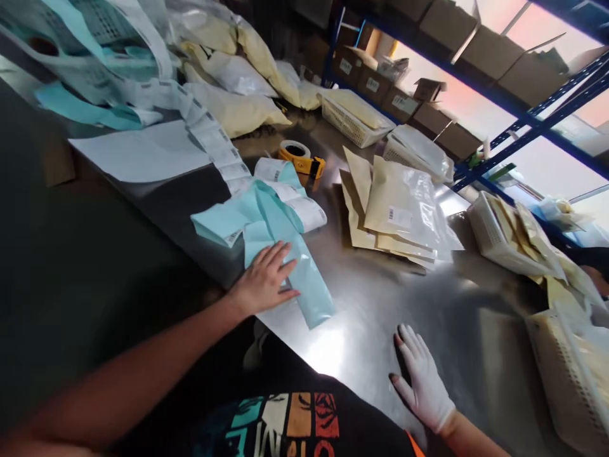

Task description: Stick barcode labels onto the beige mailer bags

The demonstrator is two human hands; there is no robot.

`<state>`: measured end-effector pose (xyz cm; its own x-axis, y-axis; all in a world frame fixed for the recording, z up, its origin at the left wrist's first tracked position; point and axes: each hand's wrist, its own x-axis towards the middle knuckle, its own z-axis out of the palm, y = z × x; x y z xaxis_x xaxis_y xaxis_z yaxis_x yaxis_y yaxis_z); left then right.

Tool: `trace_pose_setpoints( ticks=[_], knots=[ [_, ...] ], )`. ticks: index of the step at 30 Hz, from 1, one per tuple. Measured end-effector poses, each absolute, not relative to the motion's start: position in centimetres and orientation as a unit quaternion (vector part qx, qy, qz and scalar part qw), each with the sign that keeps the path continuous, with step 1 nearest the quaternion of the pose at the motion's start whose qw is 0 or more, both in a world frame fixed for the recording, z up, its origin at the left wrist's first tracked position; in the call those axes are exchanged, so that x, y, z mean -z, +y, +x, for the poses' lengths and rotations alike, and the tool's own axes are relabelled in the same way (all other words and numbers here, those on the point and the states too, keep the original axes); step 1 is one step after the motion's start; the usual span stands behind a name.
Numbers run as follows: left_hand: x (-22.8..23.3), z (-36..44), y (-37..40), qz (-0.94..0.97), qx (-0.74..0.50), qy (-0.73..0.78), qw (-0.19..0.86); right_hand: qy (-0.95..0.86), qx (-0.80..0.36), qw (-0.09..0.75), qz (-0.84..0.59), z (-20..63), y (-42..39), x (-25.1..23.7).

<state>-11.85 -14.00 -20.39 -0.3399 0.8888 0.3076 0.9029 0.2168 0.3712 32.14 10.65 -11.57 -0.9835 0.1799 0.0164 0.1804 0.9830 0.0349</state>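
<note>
A gloved right hand (421,381) is being held with thumb and fingers apart at the metal table (361,355). Blue-backed labels (311,292), lying on the table, are being touched by the bare left hand (266,276), thumb and fingers also apart. Farther back, the surface is being shared by stacked envelopes (392,197) and a yellow tape dispenser (304,164); boxes (373,82) are being held on blue shelving (533,124).

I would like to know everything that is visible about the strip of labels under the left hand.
The strip of labels looks like paper: white printed faces, some with barcodes, and a pale turquoise backing. It lies loosely folded on the metal table, mostly turquoise side up where the bare left hand rests on it. A white run stretches away past a white sheet. The print is too small to read.
</note>
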Motion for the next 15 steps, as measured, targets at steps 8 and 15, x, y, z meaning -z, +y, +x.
trace_pose_setpoints(
  ticks=[8, 15],
  knots=[
    [20.6, -10.0, -14.5, -0.617, 0.328, -0.715, 0.008, -0.972, 0.006, -0.098, -0.213, 36.7, 7.0, 12.9],
    [22.6, -10.1, -13.6, -0.593, 0.405, -0.695, -0.035, -0.955, -0.035, -0.133, -0.264, 37.6, 6.7, 14.1]
  ],
)
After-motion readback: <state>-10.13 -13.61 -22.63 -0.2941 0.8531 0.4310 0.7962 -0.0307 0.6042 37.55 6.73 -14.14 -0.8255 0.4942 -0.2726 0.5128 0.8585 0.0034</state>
